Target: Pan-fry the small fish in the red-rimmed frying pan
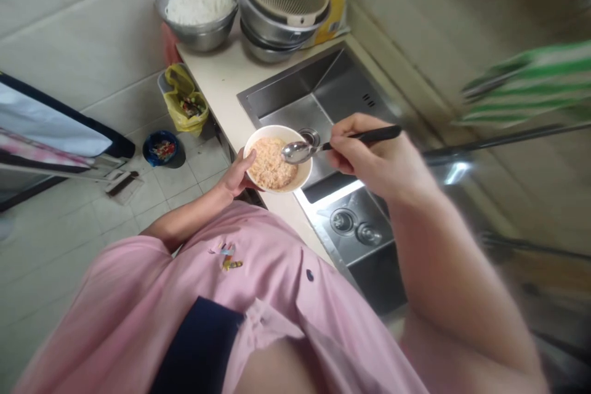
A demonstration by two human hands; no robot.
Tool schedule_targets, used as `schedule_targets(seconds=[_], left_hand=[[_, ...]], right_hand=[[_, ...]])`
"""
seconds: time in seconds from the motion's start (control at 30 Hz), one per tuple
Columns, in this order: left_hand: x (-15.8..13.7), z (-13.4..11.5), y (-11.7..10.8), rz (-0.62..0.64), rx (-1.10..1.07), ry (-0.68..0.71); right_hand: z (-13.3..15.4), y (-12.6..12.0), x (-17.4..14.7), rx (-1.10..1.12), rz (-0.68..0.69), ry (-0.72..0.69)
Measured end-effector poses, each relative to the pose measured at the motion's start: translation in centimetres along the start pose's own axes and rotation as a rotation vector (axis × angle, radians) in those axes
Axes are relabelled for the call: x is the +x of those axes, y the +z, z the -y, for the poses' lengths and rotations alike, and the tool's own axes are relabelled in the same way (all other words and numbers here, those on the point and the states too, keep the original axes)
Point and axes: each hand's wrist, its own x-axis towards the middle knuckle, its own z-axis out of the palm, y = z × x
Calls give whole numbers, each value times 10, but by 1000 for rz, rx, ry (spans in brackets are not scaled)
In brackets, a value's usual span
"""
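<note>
- Tiled wall (115,24) and pale floor (152,203) frame a light desk (217,83) in the head view, with a steel sink (295,114) set into it.
- Near the desk's front edge, beside the sink's near rim, the left hand (237,173) holds a white bowl (303,178) of orange-flecked, crumbly food (270,166); its thumb hooks over the rim, while the other fingers are mostly hidden beneath.
- Right-hand fingers are closed around the black handle of a spoon (300,151), whose head lies over the food; whether it touches cannot be told. This right hand (367,151) is above the sink.
- One-handed support looks like the main risk: a hard push of the spoon on the bowl's sink side could tip it, spilling food into the sink.
- Should the thumb slip, the bowl could drop onto the desk's front edge or the floor.
- Quick stirring might fling crumbs over the rim.
- At the desk's far left corner, a metal basin (198,39) heaped with white food (198,5) sits close to the edge; a knock could send it toward the yellow bag (178,114) below.
</note>
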Motion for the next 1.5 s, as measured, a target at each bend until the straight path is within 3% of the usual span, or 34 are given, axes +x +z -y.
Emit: schedule_targets(seconds=[0.07,0.13,0.33,0.43,0.7,0.93,1.07,1.27,1.5], left_hand=[[-2,2,2,3,97,42],[-5,4,5,6,138,109],[-17,8,23,-66,146,176],[-20,10,29,-67,149,198],[-20,7,30,11,192,183],[-19,3,30,37,176,185],[-18,2,29,55,202,205],[-18,1,29,84,175,215],[-19,4,27,91,241,269]], right_hand=[[-9,3,-1,189,42,149],[-18,11,-3,279,0,207],[-43,43,-1,188,-272,129],[-49,55,4,143,-317,98],[-42,64,2,-31,-222,-23],[-40,62,-15,-414,102,-350],[-41,65,-26,-618,210,-462],[-44,56,-24,-718,75,-511],[-47,65,-21,-468,66,-405]])
